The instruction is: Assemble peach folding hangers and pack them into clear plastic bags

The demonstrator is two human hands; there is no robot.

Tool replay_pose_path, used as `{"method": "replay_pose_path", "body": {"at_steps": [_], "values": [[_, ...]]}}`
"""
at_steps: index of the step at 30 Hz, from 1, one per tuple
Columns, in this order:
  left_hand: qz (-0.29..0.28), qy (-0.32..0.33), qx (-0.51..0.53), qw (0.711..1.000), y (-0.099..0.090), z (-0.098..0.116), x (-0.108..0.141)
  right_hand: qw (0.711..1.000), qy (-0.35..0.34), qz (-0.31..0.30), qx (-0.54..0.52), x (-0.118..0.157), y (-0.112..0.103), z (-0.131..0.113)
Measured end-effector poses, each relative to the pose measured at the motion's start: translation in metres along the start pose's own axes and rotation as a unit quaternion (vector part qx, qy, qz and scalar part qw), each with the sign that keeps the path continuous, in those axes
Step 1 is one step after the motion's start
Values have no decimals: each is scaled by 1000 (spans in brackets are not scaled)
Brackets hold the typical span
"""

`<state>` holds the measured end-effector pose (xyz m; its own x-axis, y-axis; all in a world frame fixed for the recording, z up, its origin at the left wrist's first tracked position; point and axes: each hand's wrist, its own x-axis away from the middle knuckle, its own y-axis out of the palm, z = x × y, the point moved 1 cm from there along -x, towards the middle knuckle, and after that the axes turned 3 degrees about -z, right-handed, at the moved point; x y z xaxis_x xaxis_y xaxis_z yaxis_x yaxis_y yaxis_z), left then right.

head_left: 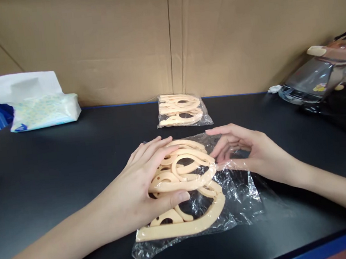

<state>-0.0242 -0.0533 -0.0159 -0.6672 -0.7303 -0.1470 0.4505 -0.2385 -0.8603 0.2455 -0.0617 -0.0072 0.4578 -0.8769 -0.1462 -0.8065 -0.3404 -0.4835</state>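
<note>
Several cream plastic folding hangers (194,183) lie folded and stacked in a clear plastic bag (243,196) on the black tabletop. Across their left part rests my left hand (144,178), fingers stretched over the far side and thumb apart on the near side. It hides the left ends of the hangers. My right hand (253,147) is at the bag's right side, thumb and curled fingers closed on the film beside the rounded hanger ends; its index finger is extended. Loose, crinkled film spreads below that hand.
Behind the hangers lies a second clear bag of cream hangers (179,110). A tissue pack (46,112) stands at the back left. On the right are a transparent container (305,80) and a black bag-like item (343,103). A cardboard wall (115,49) borders the black table (42,176).
</note>
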Motion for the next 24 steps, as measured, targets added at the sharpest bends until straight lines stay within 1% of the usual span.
{"method": "replay_pose_path", "body": {"at_steps": [3, 5, 6, 9, 10, 11, 13, 14, 18, 21, 24], "values": [[-4, 12, -31, 999, -2, 3, 0, 998, -7, -24, 61, 0, -3, -1], [-2, 23, -73, 997, -4, 8, 1, 992, 9, -34, 125, 1, -13, -1], [0, 30, -92, 995, -5, 11, 2, 986, 18, -20, 162, 2, -20, -1], [-10, 66, -117, 991, -6, 23, 4, 960, 53, 59, 270, 4, -44, 3], [-23, 84, -118, 989, -5, 27, 5, 950, 71, 74, 294, 4, -49, 5], [-38, 104, -120, 987, -3, 31, 4, 945, 91, 74, 304, 5, -53, 8], [-63, 140, -129, 980, 0, 37, 3, 946, 124, 52, 296, 4, -55, 13], [-67, 154, -134, 977, 0, 41, 2, 949, 131, 44, 285, 4, -53, 16], [-72, 195, -176, 962, 1, 54, -2, 969, 129, 37, 209, 1, -43, 21], [-85, 180, -187, 962, 5, 61, -1, 988, 115, 30, 98, -1, -40, 17], [-55, 171, -166, 970, 14, 59, 1, 995, 81, 52, 6, -8, -38, 3]]}}
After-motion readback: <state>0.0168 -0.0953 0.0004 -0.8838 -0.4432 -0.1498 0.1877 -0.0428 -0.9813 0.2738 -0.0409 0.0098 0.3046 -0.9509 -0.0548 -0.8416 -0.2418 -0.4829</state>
